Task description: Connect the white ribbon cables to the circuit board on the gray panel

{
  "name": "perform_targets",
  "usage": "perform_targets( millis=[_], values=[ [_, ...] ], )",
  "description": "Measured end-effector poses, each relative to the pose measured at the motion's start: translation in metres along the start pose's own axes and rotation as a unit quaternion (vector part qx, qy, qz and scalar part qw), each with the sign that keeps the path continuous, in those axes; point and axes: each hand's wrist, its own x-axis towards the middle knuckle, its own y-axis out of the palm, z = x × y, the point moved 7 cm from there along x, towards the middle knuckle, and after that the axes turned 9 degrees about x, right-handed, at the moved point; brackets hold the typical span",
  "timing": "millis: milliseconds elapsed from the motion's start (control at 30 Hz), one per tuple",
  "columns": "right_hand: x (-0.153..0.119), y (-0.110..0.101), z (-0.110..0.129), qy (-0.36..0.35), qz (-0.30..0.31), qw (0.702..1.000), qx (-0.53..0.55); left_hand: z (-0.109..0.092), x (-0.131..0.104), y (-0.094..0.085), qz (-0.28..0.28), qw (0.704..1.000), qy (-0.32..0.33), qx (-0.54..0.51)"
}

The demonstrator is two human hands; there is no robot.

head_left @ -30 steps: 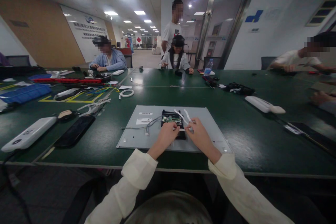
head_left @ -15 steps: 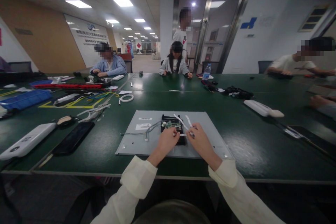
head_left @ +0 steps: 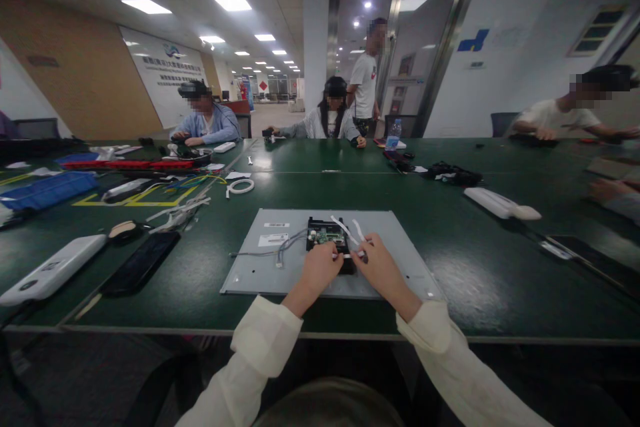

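A flat grey metal panel (head_left: 250, 273) lies on the table in front of me. At its middle sits a black holder (head_left: 314, 223) with a green circuit board (head_left: 327, 237), and thin grey wires (head_left: 285, 250) run left from it across the panel. My left hand (head_left: 320, 273) is closed in a pinch over the holder's near part, gripping one end of a short white strip (head_left: 347, 255). Opposite it, my right hand (head_left: 379, 268) pinches the strip's other end. Two more narrow white strips (head_left: 356, 232) stick up by the right fingers; how they are held is hidden.
Left of the panel lie a black phone (head_left: 143, 263), a white handheld device (head_left: 53, 270) and a blue tray (head_left: 50, 190). A coiled white cable (head_left: 241, 187) is further back. Another white device (head_left: 493, 202) lies right. Several people sit around the table; one stands behind.
My right hand has moved slightly left, closer to my left hand, and less of the white strip shows between them. Across the table, the standing person has moved right and a seated person has reached out an arm.
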Motion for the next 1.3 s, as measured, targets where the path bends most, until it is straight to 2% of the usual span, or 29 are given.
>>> perform_targets(
  millis=[167,300,633,800,900,1000,1100,1200,1300],
  values=[
    [0.0,0.005,-0.001,0.0,0.018,0.999,-0.033,0.002,0.001,0.004,0.0,0.999,-0.013,0.036],
    [-0.001,0.002,0.002,-0.001,0.011,0.998,-0.068,0.003,0.002,0.007,0.01,0.998,-0.01,0.053],
    [-0.003,-0.012,0.004,0.024,-0.01,0.994,-0.102,0.014,-0.003,-0.009,0.008,0.995,-0.015,0.093],
    [-0.005,-0.016,-0.003,0.053,-0.01,0.994,-0.094,0.021,-0.008,-0.009,0.013,0.992,-0.015,0.123],
    [-0.001,-0.019,0.0,0.038,-0.022,0.999,-0.01,0.026,-0.01,-0.011,0.007,0.993,-0.019,0.116],
    [0.004,-0.022,0.009,0.02,-0.014,0.987,0.157,0.034,-0.008,-0.02,-0.011,0.999,-0.028,0.044],
    [0.006,-0.02,0.024,0.025,0.026,0.96,0.279,0.043,-0.002,-0.034,-0.027,0.992,-0.037,-0.115],
    [0.007,-0.011,0.046,0.017,0.093,0.932,0.351,0.05,0.006,-0.042,0.014,0.955,-0.049,-0.294],
    [0.012,0.0,0.068,-0.011,0.147,0.914,0.379,0.053,0.011,-0.047,0.056,0.905,-0.052,-0.418]
  ],
)
